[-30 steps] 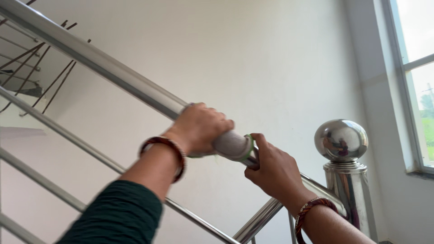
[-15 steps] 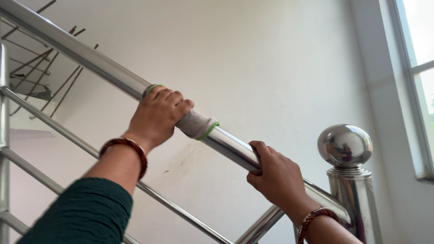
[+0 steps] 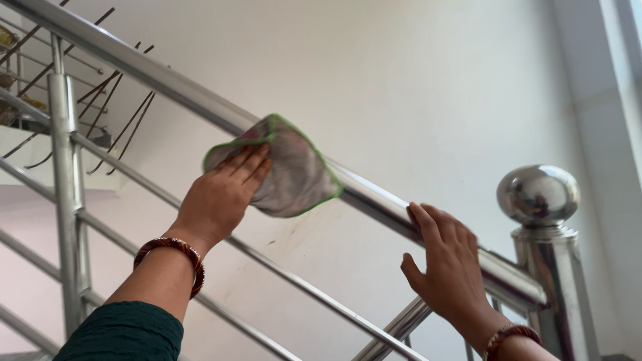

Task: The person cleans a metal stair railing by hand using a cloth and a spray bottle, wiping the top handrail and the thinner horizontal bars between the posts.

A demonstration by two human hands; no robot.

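The left hand (image 3: 221, 194) presses a grey cleaning cloth with green edging (image 3: 284, 167) flat against the sloping steel handrail (image 3: 167, 80), its fingers (image 3: 251, 164) together and stretched out behind the cloth rather than clamped on it, so the fabric spreads wide over the rail. Lower down, the right hand (image 3: 448, 267) rests on the same rail, fingers loosely apart and hooked over its top, apparently for support. Just beside it, the newel post carries a polished ball cap (image 3: 538, 194).
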